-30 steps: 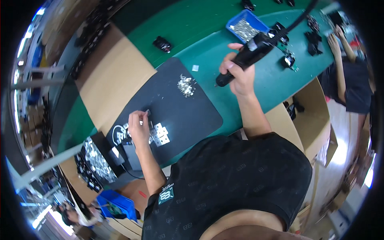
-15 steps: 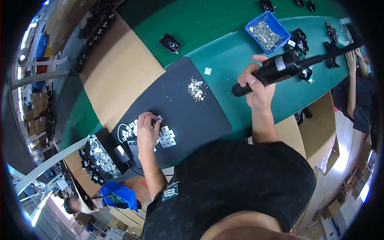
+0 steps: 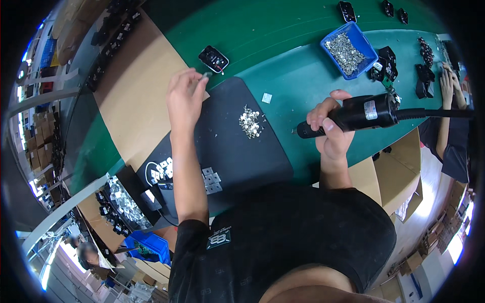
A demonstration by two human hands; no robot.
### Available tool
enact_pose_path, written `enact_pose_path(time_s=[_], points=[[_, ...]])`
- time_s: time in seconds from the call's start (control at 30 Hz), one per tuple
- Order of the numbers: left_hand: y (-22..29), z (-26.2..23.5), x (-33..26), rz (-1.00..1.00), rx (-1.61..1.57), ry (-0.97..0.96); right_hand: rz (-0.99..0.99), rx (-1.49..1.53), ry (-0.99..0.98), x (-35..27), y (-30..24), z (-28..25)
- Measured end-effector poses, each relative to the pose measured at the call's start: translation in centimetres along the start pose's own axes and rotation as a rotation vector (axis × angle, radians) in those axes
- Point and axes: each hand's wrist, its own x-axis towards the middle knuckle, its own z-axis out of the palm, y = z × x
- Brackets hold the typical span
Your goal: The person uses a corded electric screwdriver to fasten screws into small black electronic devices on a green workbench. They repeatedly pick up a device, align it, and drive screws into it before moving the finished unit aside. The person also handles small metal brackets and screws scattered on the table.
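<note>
My left hand [image 3: 184,98] reaches out over the corner of the brown cardboard, thumb and fingers pinching a small metal plate [image 3: 207,74]. Just beyond those fingertips lies an open black plastic housing [image 3: 213,59] on the green surface. In my right hand [image 3: 334,132] a black corded electric screwdriver [image 3: 369,112] is gripped, its bit pointing left above the green table. Between the hands, a small heap of screws [image 3: 250,121] sits on the black mat [image 3: 247,166]. Square metal plates with holes [image 3: 211,181] lie on the mat beside my left forearm.
A blue bin of screws [image 3: 348,54] stands at the back right, near more black housings [image 3: 386,65]. A loose square plate [image 3: 267,98] lies on the green table. A box of metal plates [image 3: 126,199] is at the left. A co-worker's hands [image 3: 448,86] show at far right.
My left hand has moved forward from the plates on the mat to beside the black housing, carrying a small plate. The screwdriver has swung slightly and its bit end sits a little lower.
</note>
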Motion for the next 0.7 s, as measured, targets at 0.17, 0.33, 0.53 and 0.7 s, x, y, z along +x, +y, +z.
enact_pose_path(time_s=[0.17, 0.33, 0.53, 0.7], points=[[-0.5, 2.3, 3.9, 0.074, 0.040, 0.051, 0.006, -0.026, 0.009, 0.0, 0.1, -0.2], [-2.0, 3.7, 4.9, 0.036, 0.098, 0.021, 0.033, -0.010, 0.008, 0.0, 0.3, -0.2], [-1.5, 3.1, 5.6, -0.087, 0.142, -0.094, 0.019, -0.004, -0.017, -0.4, 0.4, 0.3], [-2.4, 3.7, 6.6, 0.015, 0.116, -0.116, -0.033, -0.006, -0.029, -0.4, -0.3, 0.6]])
